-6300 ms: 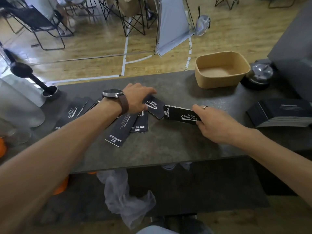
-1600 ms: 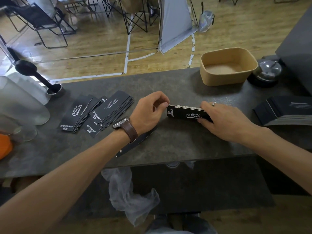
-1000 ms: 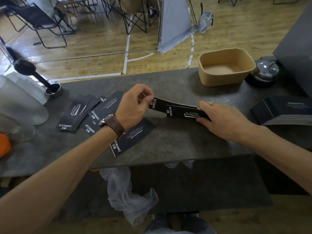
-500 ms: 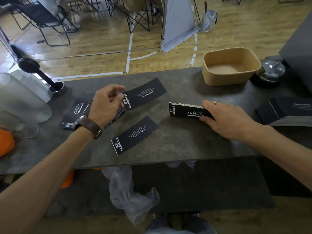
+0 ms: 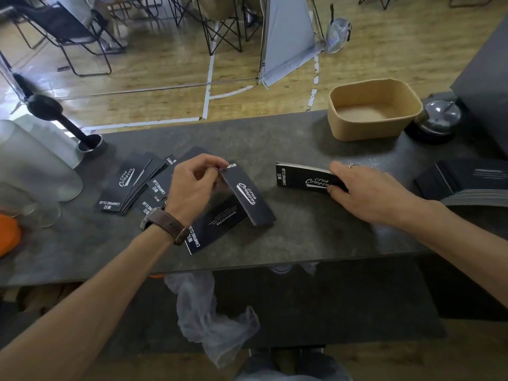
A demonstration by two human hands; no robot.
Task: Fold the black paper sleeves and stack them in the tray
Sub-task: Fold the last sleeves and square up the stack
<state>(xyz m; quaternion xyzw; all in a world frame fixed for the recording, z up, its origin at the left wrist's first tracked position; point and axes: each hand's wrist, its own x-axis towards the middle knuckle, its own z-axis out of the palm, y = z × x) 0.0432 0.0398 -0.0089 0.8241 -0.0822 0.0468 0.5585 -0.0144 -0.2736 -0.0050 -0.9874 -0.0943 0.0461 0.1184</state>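
Note:
My left hand [image 5: 192, 185] pinches the top end of one black paper sleeve [image 5: 248, 198], which slants down to the counter over a flat sleeve [image 5: 217, 229]. Several more flat sleeves [image 5: 129, 185] lie fanned out to the left. My right hand [image 5: 365, 191] holds a small stack of folded sleeves [image 5: 299, 178] against the grey counter [image 5: 316, 229], fingers curled on its right end. The tan paper tray [image 5: 373, 111] stands at the back right with nothing in it.
A thick pile of black sleeves [image 5: 467, 182] lies at the right edge. A service bell [image 5: 437, 119] sits right of the tray. Frosted glass vessels [image 5: 33, 160] and a black tamper [image 5: 63, 122] stand at the left. A plastic bag [image 5: 209, 312] hangs below the counter.
My left hand came back from the fanned pile toward the middle, now pinching a sleeve that slants over the flat one. My right hand stayed on the folded stack.

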